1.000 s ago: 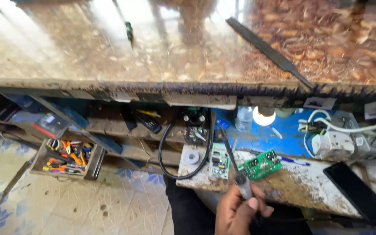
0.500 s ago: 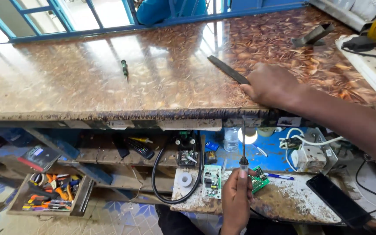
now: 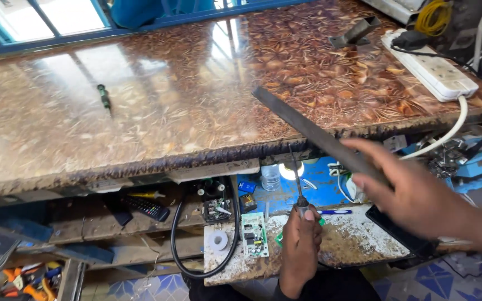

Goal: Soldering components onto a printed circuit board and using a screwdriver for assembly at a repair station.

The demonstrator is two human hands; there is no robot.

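Holding a long dark flat file [image 3: 313, 131] by its near end, the right hand [image 3: 419, 198] has its fingers wrapped around the tool, which slants up and away over the front edge of the glossy brown counter [image 3: 157, 111]. The hand is blurred, so how firmly it grips is hard to judge. Lower down, the left hand [image 3: 301, 245] is closed around the handle of a thin screwdriver [image 3: 298, 181] that stands nearly upright, tip towards the counter's underside. Just left of that hand a green circuit board [image 3: 254, 234] lies on a speckled work board [image 3: 352, 242]. A small green screwdriver [image 3: 104, 97] rests far off on the counter, and a white power strip [image 3: 433, 64] lies at the right.
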